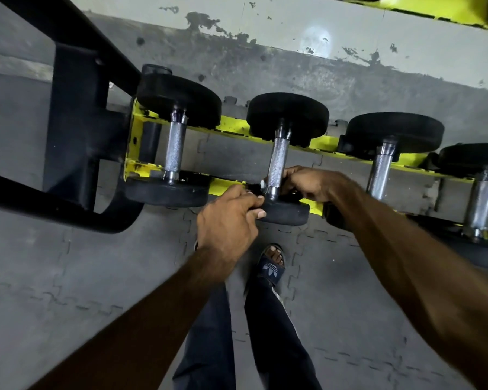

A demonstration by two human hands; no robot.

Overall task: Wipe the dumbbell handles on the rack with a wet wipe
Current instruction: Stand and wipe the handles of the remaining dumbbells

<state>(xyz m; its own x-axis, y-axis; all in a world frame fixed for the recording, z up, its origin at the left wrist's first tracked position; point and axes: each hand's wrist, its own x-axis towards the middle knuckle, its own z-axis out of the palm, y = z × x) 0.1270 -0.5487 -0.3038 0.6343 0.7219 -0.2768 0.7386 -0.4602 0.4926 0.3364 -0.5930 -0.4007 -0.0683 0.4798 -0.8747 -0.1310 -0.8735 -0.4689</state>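
Observation:
Several black dumbbells with knurled steel handles lie across a yellow rack (231, 126). My right hand (313, 184) curls round the near end of the second dumbbell's handle (278, 161); a small white bit of wet wipe (262, 183) shows at my fingertips on the handle's left side. My left hand (228, 220) grips the near black weight plate (285, 212) of that same dumbbell at its left edge. The first dumbbell's handle (175, 147) stands free to the left. Further handles (381, 170) lie to the right.
A black steel rack frame (76, 130) rises at the left. Grey interlocking floor mats (68, 277) cover the ground. My legs and a sandalled foot (272, 266) stand just below the rack. A scuffed grey wall (293, 32) is behind.

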